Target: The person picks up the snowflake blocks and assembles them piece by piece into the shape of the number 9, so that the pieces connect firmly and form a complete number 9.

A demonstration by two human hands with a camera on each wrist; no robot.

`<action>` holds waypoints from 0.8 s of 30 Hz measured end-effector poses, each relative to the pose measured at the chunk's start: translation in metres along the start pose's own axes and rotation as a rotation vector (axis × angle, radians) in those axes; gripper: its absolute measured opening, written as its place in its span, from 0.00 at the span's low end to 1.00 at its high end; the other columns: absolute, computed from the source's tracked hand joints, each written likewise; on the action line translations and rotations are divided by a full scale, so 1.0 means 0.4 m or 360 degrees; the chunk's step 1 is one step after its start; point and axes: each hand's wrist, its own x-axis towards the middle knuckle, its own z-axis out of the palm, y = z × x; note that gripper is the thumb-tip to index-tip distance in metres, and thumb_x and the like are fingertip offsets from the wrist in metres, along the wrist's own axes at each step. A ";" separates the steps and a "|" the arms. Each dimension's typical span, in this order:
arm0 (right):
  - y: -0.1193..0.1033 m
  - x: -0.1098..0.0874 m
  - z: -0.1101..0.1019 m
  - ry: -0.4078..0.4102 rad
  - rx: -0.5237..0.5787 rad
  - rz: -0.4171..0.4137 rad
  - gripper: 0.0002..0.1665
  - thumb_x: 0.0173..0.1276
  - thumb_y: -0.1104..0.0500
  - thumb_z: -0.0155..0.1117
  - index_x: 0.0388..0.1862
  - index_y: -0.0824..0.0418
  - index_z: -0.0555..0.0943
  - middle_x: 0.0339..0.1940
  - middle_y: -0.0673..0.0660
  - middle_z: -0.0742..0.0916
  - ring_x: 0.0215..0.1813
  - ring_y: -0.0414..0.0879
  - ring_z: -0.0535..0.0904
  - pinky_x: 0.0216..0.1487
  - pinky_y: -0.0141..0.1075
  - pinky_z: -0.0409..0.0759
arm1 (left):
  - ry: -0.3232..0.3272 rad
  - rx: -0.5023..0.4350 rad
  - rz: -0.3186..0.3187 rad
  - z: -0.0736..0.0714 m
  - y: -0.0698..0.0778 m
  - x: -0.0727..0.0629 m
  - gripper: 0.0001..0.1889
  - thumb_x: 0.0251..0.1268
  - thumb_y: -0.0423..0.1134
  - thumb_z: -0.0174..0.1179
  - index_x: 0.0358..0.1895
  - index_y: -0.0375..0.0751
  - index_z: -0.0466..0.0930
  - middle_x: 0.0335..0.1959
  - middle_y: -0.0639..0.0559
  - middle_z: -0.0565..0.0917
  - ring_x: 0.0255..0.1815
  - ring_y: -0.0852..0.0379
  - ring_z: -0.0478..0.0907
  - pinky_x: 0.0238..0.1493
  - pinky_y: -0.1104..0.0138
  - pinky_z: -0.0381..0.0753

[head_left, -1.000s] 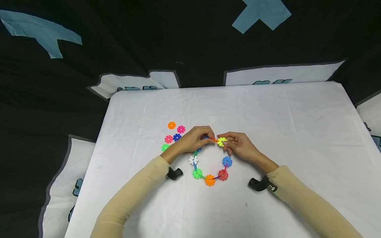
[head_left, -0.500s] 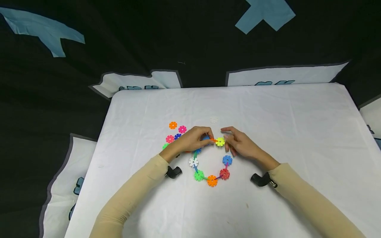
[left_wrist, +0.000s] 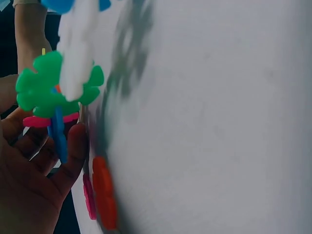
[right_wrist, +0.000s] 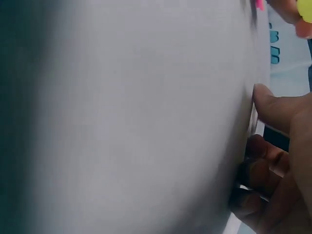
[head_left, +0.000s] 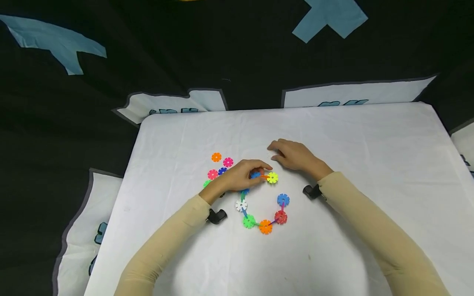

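My left hand [head_left: 240,174] pinches one end of a curved chain of notched plastic discs near its blue disc [head_left: 255,175]. Just past those fingertips, the yellow disc [head_left: 272,177] ends the chain. From there the chain bends round through a white disc [head_left: 241,205], a green disc [head_left: 249,221], an orange disc [head_left: 265,227] and a red disc [head_left: 280,217]. A light blue disc [head_left: 283,200] forms its other end, apart from the yellow one. Beyond the chain, my right hand [head_left: 296,156] reaches low to the table, thumb and fingers apart, where a pale loose disc is mostly hidden.
Loose discs lie left of my left hand, among them an orange disc [head_left: 216,157], a pink disc [head_left: 228,162] and a dark blue disc [head_left: 222,171]. A white cloth covers the table [head_left: 352,139]. A dark curtain [head_left: 237,49] hangs behind its far edge.
My right hand has let go of the yellow disc and moved away, up to the pale loose disc. My left hand still holds the chain in nearly the same place.
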 end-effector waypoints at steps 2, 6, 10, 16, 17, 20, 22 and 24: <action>-0.001 -0.006 -0.002 0.0014 0.0050 0.0065 0.18 0.68 0.53 0.67 0.52 0.59 0.78 0.33 0.54 0.80 0.33 0.46 0.73 0.36 0.39 0.72 | 0.0004 -0.0003 0.0010 -0.001 0.001 0.000 0.19 0.68 0.38 0.62 0.60 0.42 0.78 0.41 0.52 0.81 0.40 0.57 0.74 0.46 0.69 0.75; 0.002 -0.033 -0.001 0.0048 0.0122 0.0156 0.18 0.65 0.51 0.69 0.44 0.61 0.75 0.28 0.54 0.77 0.29 0.46 0.71 0.32 0.37 0.69 | 0.0006 0.0024 0.0016 -0.001 0.000 0.000 0.19 0.66 0.39 0.63 0.60 0.43 0.78 0.42 0.53 0.81 0.40 0.58 0.73 0.45 0.70 0.74; 0.002 -0.085 0.013 0.0126 0.0147 0.0156 0.15 0.69 0.53 0.65 0.44 0.61 0.73 0.26 0.53 0.78 0.27 0.45 0.71 0.32 0.37 0.69 | 0.0010 0.0047 0.0023 0.002 -0.002 0.002 0.21 0.63 0.42 0.67 0.59 0.46 0.80 0.46 0.54 0.82 0.44 0.61 0.74 0.51 0.70 0.75; -0.018 -0.186 0.039 0.0361 0.0425 0.0046 0.09 0.70 0.65 0.62 0.44 0.63 0.72 0.26 0.53 0.79 0.26 0.41 0.69 0.30 0.33 0.69 | 0.0014 0.0100 0.0036 0.004 0.003 0.015 0.22 0.61 0.45 0.69 0.59 0.51 0.81 0.41 0.57 0.82 0.42 0.62 0.74 0.49 0.69 0.75; -0.024 -0.199 0.044 0.0388 0.0469 0.0021 0.09 0.69 0.66 0.62 0.44 0.63 0.72 0.26 0.52 0.79 0.26 0.40 0.69 0.29 0.32 0.69 | 0.0012 0.0111 0.0035 0.004 0.004 0.017 0.22 0.61 0.45 0.68 0.59 0.52 0.81 0.41 0.58 0.81 0.42 0.62 0.74 0.48 0.70 0.75; -0.045 -0.233 0.056 0.0441 0.0509 -0.0023 0.09 0.66 0.67 0.65 0.41 0.61 0.73 0.21 0.49 0.76 0.22 0.37 0.67 0.25 0.30 0.68 | 0.0004 0.0135 0.0047 0.006 0.005 0.021 0.21 0.62 0.45 0.68 0.59 0.52 0.81 0.39 0.58 0.81 0.40 0.62 0.74 0.47 0.70 0.75; -0.059 -0.247 0.063 0.0461 0.0499 -0.0042 0.09 0.65 0.66 0.66 0.39 0.60 0.74 0.18 0.48 0.75 0.21 0.36 0.66 0.23 0.29 0.67 | 0.0003 0.0146 0.0056 0.007 0.005 0.023 0.20 0.63 0.45 0.67 0.58 0.51 0.82 0.40 0.58 0.82 0.40 0.62 0.74 0.47 0.70 0.75; -0.072 -0.255 0.070 0.0470 0.0468 -0.0042 0.08 0.64 0.66 0.66 0.38 0.60 0.75 0.18 0.47 0.74 0.21 0.35 0.66 0.23 0.29 0.67 | 0.0008 0.0149 0.0055 0.008 0.006 0.022 0.19 0.63 0.45 0.67 0.57 0.50 0.82 0.40 0.58 0.82 0.40 0.62 0.74 0.48 0.71 0.75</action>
